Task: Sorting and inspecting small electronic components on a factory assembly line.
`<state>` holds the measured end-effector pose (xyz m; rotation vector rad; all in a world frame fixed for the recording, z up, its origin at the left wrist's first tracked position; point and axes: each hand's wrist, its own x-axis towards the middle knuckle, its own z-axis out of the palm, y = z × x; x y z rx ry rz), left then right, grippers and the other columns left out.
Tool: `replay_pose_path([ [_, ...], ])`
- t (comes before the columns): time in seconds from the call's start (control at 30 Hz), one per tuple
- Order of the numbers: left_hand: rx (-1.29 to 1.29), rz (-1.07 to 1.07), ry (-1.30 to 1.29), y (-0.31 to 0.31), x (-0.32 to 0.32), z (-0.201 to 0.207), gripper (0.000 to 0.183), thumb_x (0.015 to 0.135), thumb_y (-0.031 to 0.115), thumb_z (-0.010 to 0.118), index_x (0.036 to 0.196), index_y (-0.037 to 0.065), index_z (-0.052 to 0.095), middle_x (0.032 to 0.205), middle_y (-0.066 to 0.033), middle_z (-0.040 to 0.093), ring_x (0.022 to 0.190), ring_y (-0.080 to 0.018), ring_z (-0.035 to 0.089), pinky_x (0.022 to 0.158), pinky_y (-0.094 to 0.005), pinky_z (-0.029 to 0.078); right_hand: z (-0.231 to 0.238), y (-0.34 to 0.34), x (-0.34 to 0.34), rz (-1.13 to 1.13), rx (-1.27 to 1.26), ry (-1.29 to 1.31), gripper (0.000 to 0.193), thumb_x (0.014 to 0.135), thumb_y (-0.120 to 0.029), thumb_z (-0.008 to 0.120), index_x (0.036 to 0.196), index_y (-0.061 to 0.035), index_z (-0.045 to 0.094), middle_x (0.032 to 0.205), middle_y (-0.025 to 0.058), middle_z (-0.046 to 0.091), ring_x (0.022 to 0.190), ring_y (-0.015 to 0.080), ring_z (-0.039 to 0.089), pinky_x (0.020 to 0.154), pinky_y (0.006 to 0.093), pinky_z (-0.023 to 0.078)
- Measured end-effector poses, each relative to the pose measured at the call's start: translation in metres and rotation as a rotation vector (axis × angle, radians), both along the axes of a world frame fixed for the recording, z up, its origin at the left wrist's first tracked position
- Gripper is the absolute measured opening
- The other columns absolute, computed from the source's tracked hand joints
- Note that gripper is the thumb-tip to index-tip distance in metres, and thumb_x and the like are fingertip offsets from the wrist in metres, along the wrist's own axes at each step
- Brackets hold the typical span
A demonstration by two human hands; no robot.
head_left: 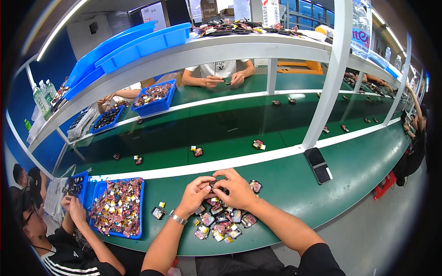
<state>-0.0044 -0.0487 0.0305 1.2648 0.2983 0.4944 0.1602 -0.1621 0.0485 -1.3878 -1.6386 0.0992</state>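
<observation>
My left hand (195,195) and my right hand (233,188) meet above the green bench, fingers closed around a small black part (218,185). Most of that part is hidden by my fingers, so its exact kind does not show. Right below my hands lies a loose pile of small black-cased electronic units (221,218) with red boards, silvery blocks and yellow-and-white tags. One separate unit (159,212) sits to the left of my left forearm, beside a blue tray (142,202) heaped with red, white and yellow small parts.
A phone-like black device (318,166) lies on the bench to the right, near a white upright post (326,87). Beyond a white rail, a green conveyor (230,138) carries scattered units. Co-workers sit left and opposite. Blue trays (142,43) rest on the overhead shelf.
</observation>
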Motion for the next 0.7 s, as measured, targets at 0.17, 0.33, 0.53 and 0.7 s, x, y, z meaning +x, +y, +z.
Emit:
replay_pose_path([
  [0.17,-0.014,-0.023,-0.05,0.003,0.0,-0.002,0.03,0.101,0.007,0.049,0.13,-0.002,0.049,0.12,-0.015,0.062,0.111,-0.0205,0.063,0.095,-0.0355,0.055,-0.002,0.0,-0.008,-0.036,0.046,0.019,0.011,0.08,-0.011,0.071,0.089,-0.0038,0.069,0.116,0.0107,0.061,0.112,0.0297,0.057,0.091,0.0388,0.049],
  [0.33,-0.053,-0.011,-0.07,0.002,-0.001,0.0,0.029,0.102,0.008,0.048,0.129,-0.002,0.049,0.119,-0.0146,0.063,0.109,-0.0208,0.064,0.095,-0.0358,0.055,-0.008,0.004,-0.011,-0.071,0.097,0.045,0.014,0.08,-0.01,0.074,0.093,-0.0075,0.072,0.116,0.0082,0.063,0.11,0.0276,0.058,0.086,0.0364,0.052],
  [0.53,-0.081,0.007,-0.079,0.002,-0.001,-0.003,0.028,0.1,0.008,0.052,0.127,-0.001,0.051,0.117,-0.014,0.065,0.107,-0.021,0.065,0.093,-0.038,0.056,-0.009,0.002,-0.016,-0.085,0.047,0.134,0.015,0.079,-0.01,0.074,0.093,-0.0067,0.074,0.115,0.0088,0.063,0.11,0.028,0.058,0.087,0.0365,0.051],
  [0.7,-0.069,0.021,-0.08,0.001,0.001,-0.005,0.026,0.1,0.008,0.052,0.125,-0.001,0.052,0.119,-0.0137,0.064,0.108,-0.0212,0.065,0.093,-0.0379,0.056,-0.001,0.0,-0.019,-0.164,0.175,-0.008,0.015,0.075,-0.007,0.072,0.09,-0.0042,0.072,0.111,0.0106,0.064,0.108,0.0293,0.059,0.089,0.0386,0.05],
])
